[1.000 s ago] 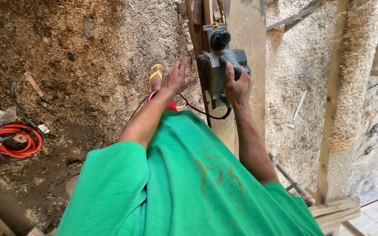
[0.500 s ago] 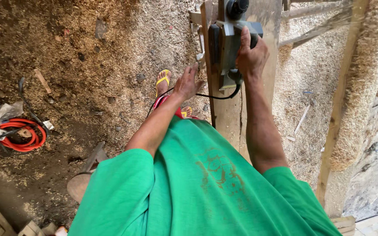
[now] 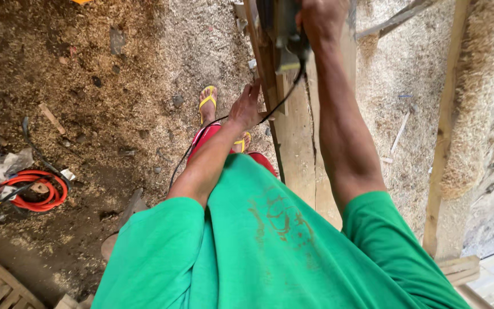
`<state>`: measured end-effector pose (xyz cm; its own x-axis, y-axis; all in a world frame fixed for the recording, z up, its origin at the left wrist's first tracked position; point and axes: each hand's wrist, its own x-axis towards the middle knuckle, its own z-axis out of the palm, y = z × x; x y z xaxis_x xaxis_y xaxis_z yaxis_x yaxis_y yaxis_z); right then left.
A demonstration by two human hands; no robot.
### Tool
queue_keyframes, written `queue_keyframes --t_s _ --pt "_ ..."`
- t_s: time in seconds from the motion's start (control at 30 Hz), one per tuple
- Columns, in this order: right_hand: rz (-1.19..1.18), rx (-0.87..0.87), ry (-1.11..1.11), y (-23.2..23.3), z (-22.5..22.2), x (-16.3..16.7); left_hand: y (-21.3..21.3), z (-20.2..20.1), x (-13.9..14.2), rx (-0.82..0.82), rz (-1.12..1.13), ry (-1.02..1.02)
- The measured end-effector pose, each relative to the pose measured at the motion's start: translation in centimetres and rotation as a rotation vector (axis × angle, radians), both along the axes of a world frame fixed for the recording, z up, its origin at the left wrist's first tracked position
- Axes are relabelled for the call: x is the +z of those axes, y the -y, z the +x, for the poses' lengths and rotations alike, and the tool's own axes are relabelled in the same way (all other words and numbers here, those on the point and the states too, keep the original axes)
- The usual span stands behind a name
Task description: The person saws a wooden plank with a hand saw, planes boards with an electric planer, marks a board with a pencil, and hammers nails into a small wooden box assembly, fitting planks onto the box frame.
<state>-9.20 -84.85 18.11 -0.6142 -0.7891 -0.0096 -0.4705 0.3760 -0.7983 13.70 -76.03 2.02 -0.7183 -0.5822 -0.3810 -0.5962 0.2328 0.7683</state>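
Across the sawdust-covered floor (image 3: 115, 86) runs a long wooden plank (image 3: 295, 154), raised to working height so the person can stand beside it. On top of the plank, at its far end, sits an electric planer (image 3: 284, 40), pressed flat so its sole rides the wood. At the planer's handle the right hand (image 3: 321, 20) is clenched tight, arm stretched forward. Against the plank's near edge the left hand (image 3: 246, 109) rests with fingers spread, bracing the board. From the planer a black cord (image 3: 224, 123) trails down beside the plank, clear of the cutting path.
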Motion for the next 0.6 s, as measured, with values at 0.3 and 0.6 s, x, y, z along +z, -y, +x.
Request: queue_keyframes --t_s 0.3,0.6 --pt "0.205 -0.175 0.133 -22.1 8.3 4.1 -4.6 -1.7 -2.2 0.083 -0.006 0.051" --pt "0.231 -0.206 0.065 -33.2 14.5 4.1 -5.8 -2.2 -2.1 0.238 -0.031 -0.063"
